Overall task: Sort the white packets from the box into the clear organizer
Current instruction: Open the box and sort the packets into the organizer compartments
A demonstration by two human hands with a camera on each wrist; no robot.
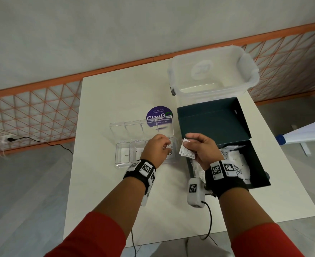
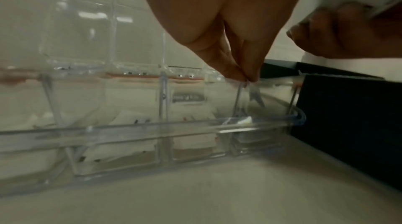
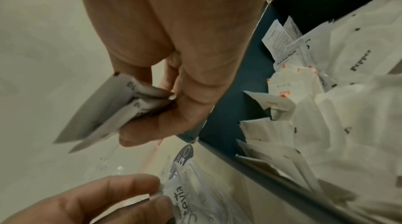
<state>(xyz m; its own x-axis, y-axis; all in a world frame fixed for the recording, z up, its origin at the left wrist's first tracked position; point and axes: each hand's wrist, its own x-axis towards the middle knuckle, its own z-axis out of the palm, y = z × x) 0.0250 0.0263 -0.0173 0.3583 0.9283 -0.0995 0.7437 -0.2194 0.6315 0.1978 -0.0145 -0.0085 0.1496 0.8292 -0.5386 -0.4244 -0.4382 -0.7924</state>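
The clear organizer lies lid-open on the white table, left of the dark teal box. My left hand hovers over its rightmost compartment and pinches a white Stevia packet that stands in it. In the left wrist view the fingertips meet just above the organizer's rim. My right hand is beside it, at the box's left edge, gripping two white packets between thumb and fingers. Several more white packets fill the box. A Sugar packet lies in the leftmost compartment.
A large clear plastic tub stands behind the box at the table's far right. A round purple sticker sits behind the organizer. A black cable runs off the near table edge. An orange mesh fence lines the floor beyond.
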